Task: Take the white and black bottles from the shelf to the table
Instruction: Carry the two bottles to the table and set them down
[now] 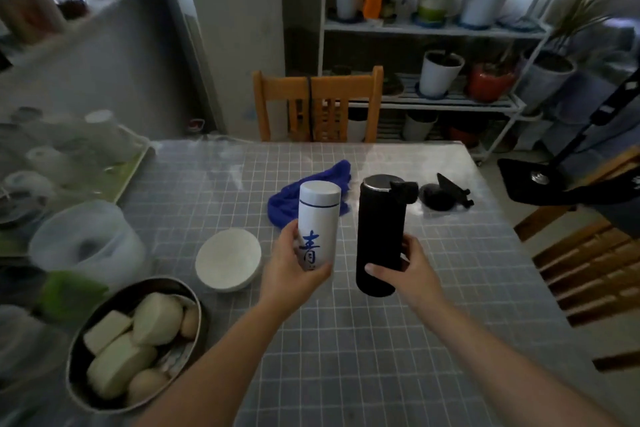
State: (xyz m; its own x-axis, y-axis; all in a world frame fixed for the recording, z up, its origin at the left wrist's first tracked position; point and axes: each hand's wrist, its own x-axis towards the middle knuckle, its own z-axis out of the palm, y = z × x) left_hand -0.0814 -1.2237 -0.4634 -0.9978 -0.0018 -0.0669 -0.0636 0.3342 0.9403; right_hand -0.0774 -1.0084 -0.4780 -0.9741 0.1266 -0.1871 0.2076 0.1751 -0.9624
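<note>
Reaching out over the table (433, 340), we carry one bottle in each hand, upright and side by side so neither tips. Nearest us on the left sits a metal pan (74, 354) of pale buns, with a white bowl (227, 259) just beyond it, so the bare patch of grid cloth in the middle looks like the sensible place to put things down. Our left hand (294, 274) wraps the lower part of the white bottle (318, 218), fingers closed round its blue lettering. Our right hand (407, 270) clasps the black bottle (379, 236) low on its body, thumb across the front. Whether either base touches the table yet we cannot tell. Just behind the bottles lies a blue cloth (313, 187), and to its right a small black object. Farther off stand a wooden chair (318, 104) and the plant shelf (433, 28).
</note>
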